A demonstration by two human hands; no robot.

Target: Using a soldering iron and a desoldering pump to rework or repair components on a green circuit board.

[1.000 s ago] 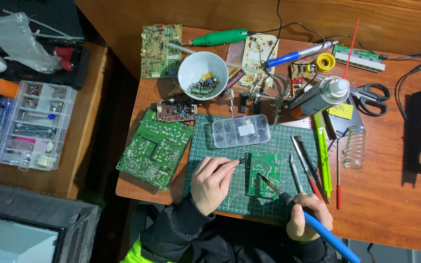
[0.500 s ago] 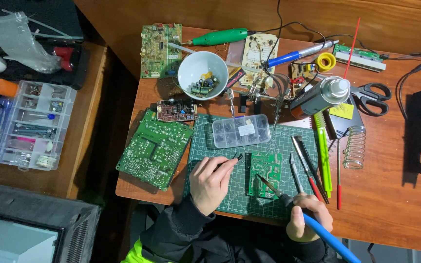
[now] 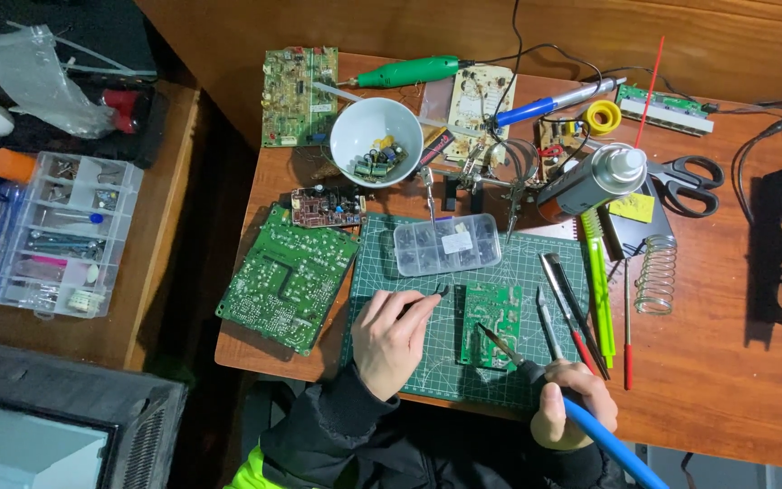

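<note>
Gripping soldering iron [image 3: 536,380], right hand [image 3: 572,407]

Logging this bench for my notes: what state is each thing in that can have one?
Left hand: pinching black tweezers.
Right hand: gripping soldering iron, tip on small green board.
Clear parts case: lid shut.
Scissors: closed.
White bowl: holds a few parts.
Spray can: lying on its side.
</note>
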